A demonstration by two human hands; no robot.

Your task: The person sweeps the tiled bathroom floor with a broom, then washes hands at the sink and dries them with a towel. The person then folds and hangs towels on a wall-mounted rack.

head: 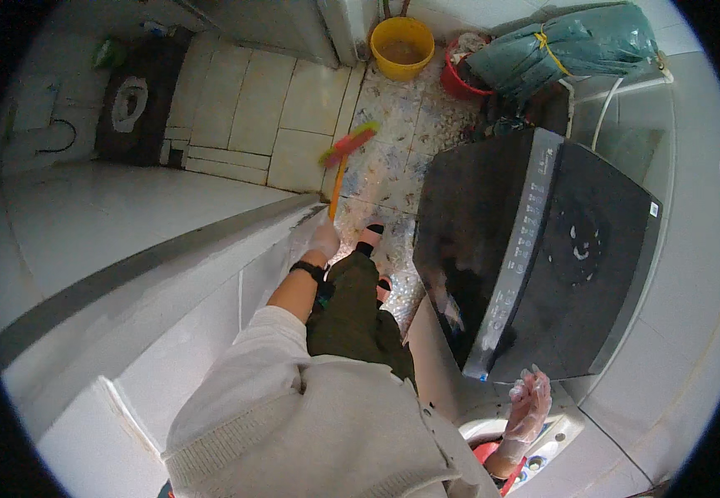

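My left hand (324, 241), in a clear plastic glove, is at the orange handle of a broom (350, 144) with a red and yellow-green head. The broom head is blurred, over the floor by a doorway's edge. My right hand (530, 398), also in a clear plastic glove, is raised at the lower right with its fingers extended and nothing seen in it. Beneath it stands a white appliance (559, 429) with knobs and a red item, beside a black top-loading washing machine (590, 249) with droplets on its lid.
A yellow bucket (402, 48) and a red bucket (459, 79) stand at the far wall, next to a green plastic-wrapped bundle (596, 43) tied with yellow. A squat toilet (130, 104) lies in the tiled room at the left, behind a wall edge (148, 252).
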